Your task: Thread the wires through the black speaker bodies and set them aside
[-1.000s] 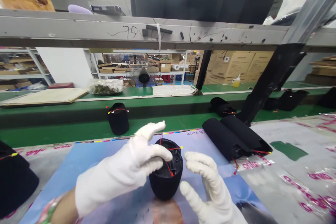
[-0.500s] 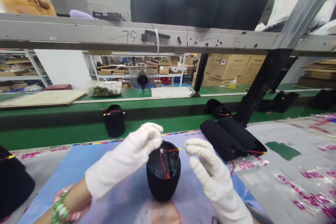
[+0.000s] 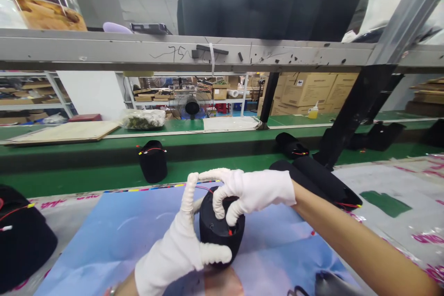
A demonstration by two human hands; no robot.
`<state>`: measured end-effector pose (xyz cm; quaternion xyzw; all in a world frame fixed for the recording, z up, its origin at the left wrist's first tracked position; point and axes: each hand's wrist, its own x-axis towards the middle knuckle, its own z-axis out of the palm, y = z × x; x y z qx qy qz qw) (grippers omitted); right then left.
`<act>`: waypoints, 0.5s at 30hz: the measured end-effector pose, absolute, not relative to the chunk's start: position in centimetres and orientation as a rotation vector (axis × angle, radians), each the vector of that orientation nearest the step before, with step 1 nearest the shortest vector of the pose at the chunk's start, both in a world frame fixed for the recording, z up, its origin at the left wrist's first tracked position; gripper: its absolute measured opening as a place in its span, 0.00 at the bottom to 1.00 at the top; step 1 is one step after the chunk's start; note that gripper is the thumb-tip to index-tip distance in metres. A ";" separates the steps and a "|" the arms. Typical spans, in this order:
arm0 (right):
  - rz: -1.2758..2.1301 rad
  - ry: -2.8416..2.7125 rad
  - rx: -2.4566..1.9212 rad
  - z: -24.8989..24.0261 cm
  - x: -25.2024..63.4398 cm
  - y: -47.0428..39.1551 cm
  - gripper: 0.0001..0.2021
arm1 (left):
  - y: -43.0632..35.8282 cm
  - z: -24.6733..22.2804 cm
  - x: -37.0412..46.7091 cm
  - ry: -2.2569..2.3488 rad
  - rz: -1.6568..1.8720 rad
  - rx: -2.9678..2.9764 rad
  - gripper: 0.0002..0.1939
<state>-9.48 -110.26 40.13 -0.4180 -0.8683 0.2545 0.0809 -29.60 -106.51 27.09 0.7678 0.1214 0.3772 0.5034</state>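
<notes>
A black cylindrical housing point(image 3: 222, 240) stands upright on the blue printed sheet point(image 3: 138, 222), its recessed top facing up. My left hand point(image 3: 194, 236), in a white glove, is wrapped round its left side, thumb across the front and index finger raised behind. From the right, my gloved right hand point(image 3: 231, 194) reaches over the top. Its thumb and fingers are bent down into the recess, near a small red connector; what they pinch there, if anything, is hidden. A bit of red wire shows behind the left fingers.
Similar black housings lie at the right point(image 3: 326, 180), at the far left point(image 3: 24, 240) and on the green surface point(image 3: 152, 162). A metal shelf beam point(image 3: 138, 51) crosses above, with a slanted post point(image 3: 354, 111) at the right. A dark object point(image 3: 335, 284) lies at the bottom right.
My left hand has come down round the housing, which it was beside before. My right hand, earlier open at the right, has moved left over the top and bent its fingers into it.
</notes>
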 end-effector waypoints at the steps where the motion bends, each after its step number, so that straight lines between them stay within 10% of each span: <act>1: 0.783 -2.585 -1.223 40.0 -9.5 -110.2 0.07 | -106.4 26.9 -29.6 0.291 0.937 1.842 0.67; 15: 0.841 -1.348 -1.218 33.1 -10.9 -111.1 0.15 | -106.3 25.4 -30.6 0.275 1.241 1.978 0.59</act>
